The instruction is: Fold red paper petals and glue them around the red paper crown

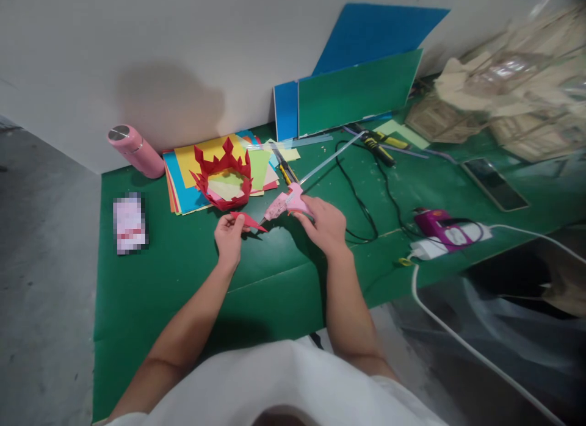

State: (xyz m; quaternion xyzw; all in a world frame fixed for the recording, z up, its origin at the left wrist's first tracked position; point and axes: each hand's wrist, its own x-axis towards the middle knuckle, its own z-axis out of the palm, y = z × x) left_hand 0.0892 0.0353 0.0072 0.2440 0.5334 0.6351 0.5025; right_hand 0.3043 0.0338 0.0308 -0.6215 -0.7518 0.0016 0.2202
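Between the thumb and fingers of my left hand [229, 235] is a small folded red paper piece [249, 221], its pointed end toward the right. My right hand [326, 223] grips a pink hot glue gun [287, 201], with a long clear glue stick [332, 158] sticking out of its back. The gun's nozzle is at the red paper piece; whether they touch I cannot tell. Just behind my left hand stands a red folded-paper crown [224, 179] with pointed tips, partly on a stack of coloured paper [183, 191].
A pink bottle [137, 151] stands at the back left, near a blurred-out item [130, 223]. Green and blue boards [359, 93] lean on the wall. Cutters [286, 169], pliers [379, 150], a black cord [354, 203], a phone [495, 183] and a power strip [451, 237] lie about the green table [274, 298].
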